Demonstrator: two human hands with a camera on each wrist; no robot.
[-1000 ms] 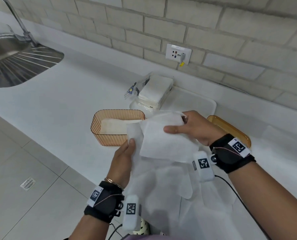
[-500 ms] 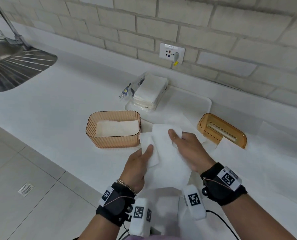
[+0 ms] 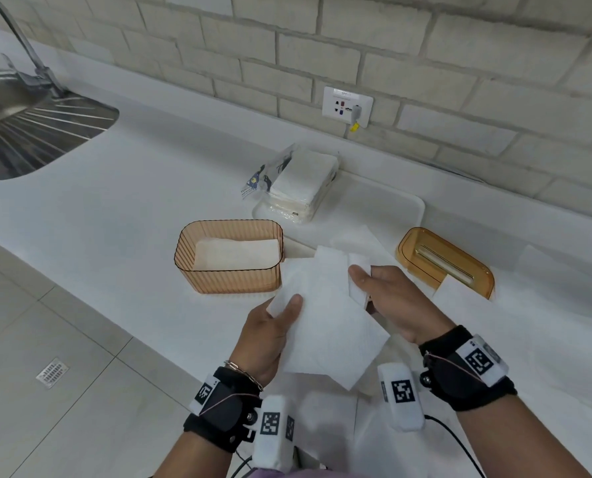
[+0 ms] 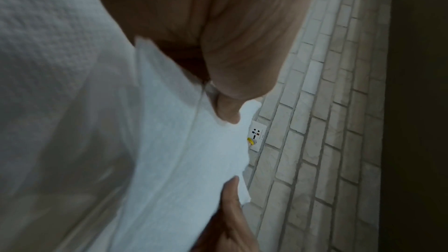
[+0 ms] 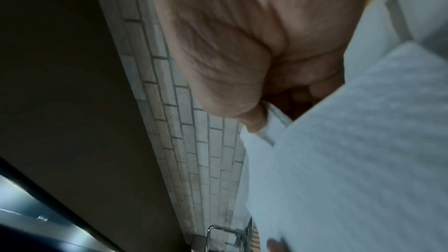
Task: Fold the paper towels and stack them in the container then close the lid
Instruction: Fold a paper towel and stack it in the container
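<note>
A white paper towel [image 3: 325, 315], partly folded, is held above the counter edge between both hands. My left hand [image 3: 270, 331] pinches its left edge with the thumb on top; the left wrist view shows the thumb [image 4: 227, 106] pressing the towel [image 4: 174, 160]. My right hand [image 3: 387, 298] pinches the towel's right edge, its fingers curled under the sheet [image 5: 339, 160]. The ribbed orange container [image 3: 230, 279] stands open just left of the towel, with folded towels [image 3: 235, 253] lying inside. Its orange lid [image 3: 444, 260] lies on the counter to the right.
An opened pack of paper towels [image 3: 301, 184] rests on a white tray [image 3: 415, 205] by the brick wall. Loose towels [image 3: 477, 298] lie on the counter at right and below the hands. A steel sink [image 3: 29, 132] with a tap is far left. A wall socket [image 3: 348, 105] sits behind.
Both hands lowered the towel toward me and brought its halves together into a narrower fold. The lid, hidden behind my right hand a second ago, is now in plain sight.
</note>
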